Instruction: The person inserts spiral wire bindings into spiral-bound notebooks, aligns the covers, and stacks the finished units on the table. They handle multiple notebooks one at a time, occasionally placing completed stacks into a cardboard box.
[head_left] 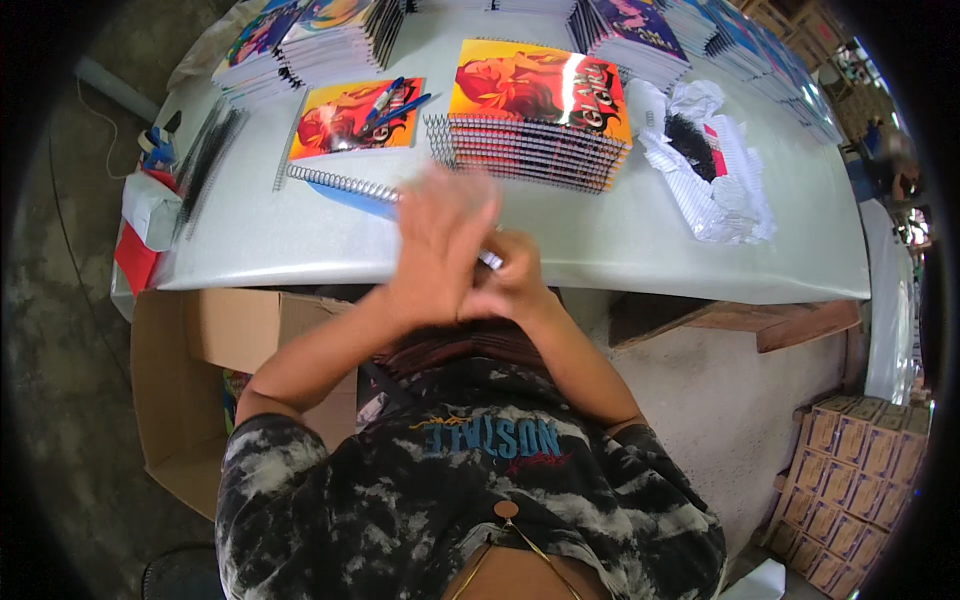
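Observation:
In front of me, a spiral-bound notebook (345,183) is tilted so its coil faces up, with a blue strip along its underside. My left hand (440,235) is over its near part, and motion smears the fingers. Beside it, my right hand (515,272) has its fingers curled around a pale, coil-like end that seems to belong to this notebook; the stretch between is hidden. Behind the hands, a single notebook with an orange-red cover (345,118) lies flat with two blue pens (395,112) on it. To its right rises a stack of matching notebooks (540,115).
Loose black coils (208,165) lie at the table's left, near a white wrapped packet (152,210). Crumpled white paper (705,190) holds a dark bristly bundle. More notebook stacks (335,45) line the back. An opened cardboard box (235,325) stands below the table's near edge.

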